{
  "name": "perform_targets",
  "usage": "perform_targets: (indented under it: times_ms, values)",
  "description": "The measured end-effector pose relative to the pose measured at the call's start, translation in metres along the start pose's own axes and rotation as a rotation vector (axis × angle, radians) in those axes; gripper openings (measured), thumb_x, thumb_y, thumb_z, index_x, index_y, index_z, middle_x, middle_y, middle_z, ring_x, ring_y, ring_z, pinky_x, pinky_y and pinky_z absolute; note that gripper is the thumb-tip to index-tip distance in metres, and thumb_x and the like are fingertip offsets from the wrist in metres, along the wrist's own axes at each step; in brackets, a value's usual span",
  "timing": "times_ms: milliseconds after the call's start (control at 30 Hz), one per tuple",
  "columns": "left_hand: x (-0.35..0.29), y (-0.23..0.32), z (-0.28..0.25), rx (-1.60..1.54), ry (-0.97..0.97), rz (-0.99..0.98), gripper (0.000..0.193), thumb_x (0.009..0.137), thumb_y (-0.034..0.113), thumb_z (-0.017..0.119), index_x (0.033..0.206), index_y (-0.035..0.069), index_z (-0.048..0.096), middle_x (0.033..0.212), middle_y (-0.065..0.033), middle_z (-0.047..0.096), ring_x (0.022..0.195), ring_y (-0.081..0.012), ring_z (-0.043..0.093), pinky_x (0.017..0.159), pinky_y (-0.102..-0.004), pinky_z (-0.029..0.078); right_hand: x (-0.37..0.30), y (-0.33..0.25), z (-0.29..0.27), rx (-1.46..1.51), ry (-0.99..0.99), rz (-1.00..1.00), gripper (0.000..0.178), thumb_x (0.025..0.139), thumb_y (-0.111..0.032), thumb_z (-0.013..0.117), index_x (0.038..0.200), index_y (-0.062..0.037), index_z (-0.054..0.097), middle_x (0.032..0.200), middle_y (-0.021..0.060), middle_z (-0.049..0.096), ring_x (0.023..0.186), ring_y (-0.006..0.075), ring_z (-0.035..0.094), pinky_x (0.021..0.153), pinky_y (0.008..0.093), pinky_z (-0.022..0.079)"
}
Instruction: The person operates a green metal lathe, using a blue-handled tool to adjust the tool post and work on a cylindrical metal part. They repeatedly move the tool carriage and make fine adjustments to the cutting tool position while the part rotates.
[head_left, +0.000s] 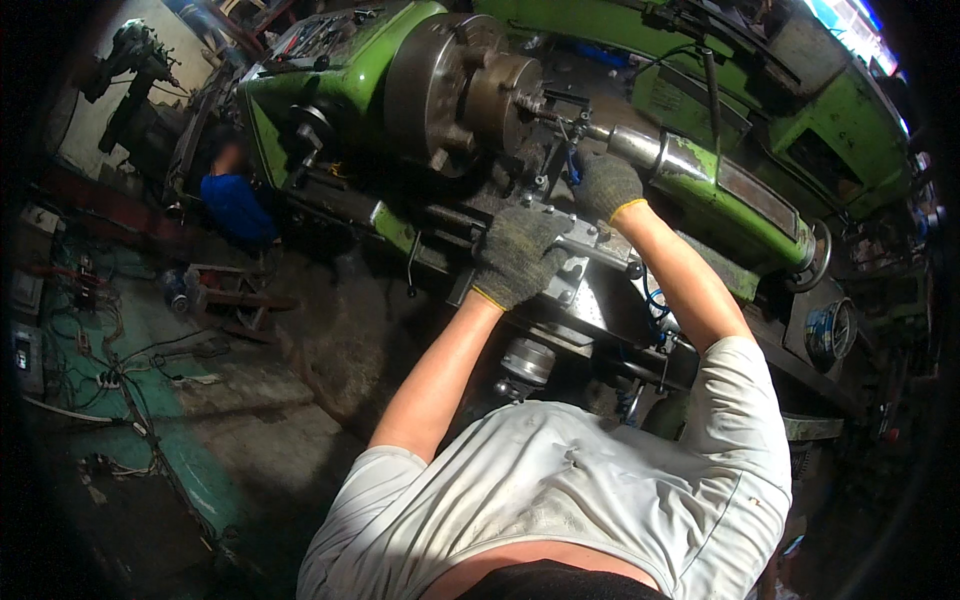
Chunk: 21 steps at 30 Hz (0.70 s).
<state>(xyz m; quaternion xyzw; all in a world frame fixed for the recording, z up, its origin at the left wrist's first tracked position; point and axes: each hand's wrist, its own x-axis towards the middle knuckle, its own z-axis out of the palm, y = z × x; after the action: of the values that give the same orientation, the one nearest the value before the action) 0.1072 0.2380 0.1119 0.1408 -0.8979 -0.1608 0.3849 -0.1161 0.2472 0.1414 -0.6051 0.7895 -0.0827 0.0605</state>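
I stand at a green metal lathe (350, 70), both hands in dark grey knitted gloves with yellow cuffs. My left hand (518, 258) lies back up on the tool slide (577, 240), with thumb and fingers apart. Close by on the far side, my right hand (608, 188) is curled beside the tool holder and a thin blue hose (573, 165). Its fingertips are hidden, and what they grip cannot be made out. Left of my hands a large chuck (425, 95) holds a round metal workpiece (505, 105). The tailstock (680, 160) points at the workpiece from the right.
A handwheel (820, 255) sits at the tailstock's right end. Levers with ball knobs, such as one lever (412, 270), stick out in front. A person in a blue shirt (238, 208) is low at the left. Cables (130, 385) run over the floor. A round tin (832, 328) is at right.
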Motion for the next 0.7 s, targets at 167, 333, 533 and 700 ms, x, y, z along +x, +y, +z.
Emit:
perform_targets:
  times_ms: [167,333,533,700]
  values:
    - [0.0,0.001,0.0,0.014,-0.012,0.001,0.037,0.08,0.026,0.077,0.114,0.011,0.074,0.113,-0.0128,0.073,0.108,-0.0335,0.066,0.1,-0.0492,0.048,0.002,-0.001,0.009,0.03,-0.001,0.02,0.04,0.094,-0.033,0.063,0.126,-0.009,0.058,0.106,0.0248,0.072,0.099,0.0428,0.071,0.086,0.0524,0.055]
    - [-0.001,0.0,0.0,0.002,-0.015,-0.014,0.037,0.081,0.026,0.076,0.115,0.012,0.074,0.114,-0.0125,0.072,0.109,-0.0336,0.066,0.1,-0.0489,0.047,-0.005,-0.011,-0.005,0.032,0.014,0.022,0.039,0.094,-0.033,0.062,0.125,-0.0085,0.059,0.106,0.0246,0.072,0.099,0.0429,0.071,0.086,0.052,0.055]
    - [0.001,0.002,-0.003,0.018,-0.018,-0.003,0.037,0.081,0.026,0.076,0.115,0.012,0.074,0.113,-0.013,0.072,0.109,-0.0333,0.066,0.099,-0.0489,0.048,0.001,-0.004,0.003,0.009,0.0,0.021,0.041,0.095,-0.036,0.063,0.124,-0.0086,0.06,0.107,0.0241,0.072,0.099,0.0424,0.071,0.086,0.0515,0.056]
    - [0.001,0.0,-0.002,0.004,0.007,0.019,0.038,0.081,0.027,0.076,0.116,0.011,0.073,0.112,-0.0129,0.073,0.108,-0.033,0.067,0.099,-0.0487,0.048,0.006,-0.001,0.008,0.013,0.01,0.012,0.041,0.094,-0.037,0.064,0.122,-0.0073,0.063,0.109,0.0233,0.073,0.1,0.0414,0.071,0.087,0.0513,0.055]
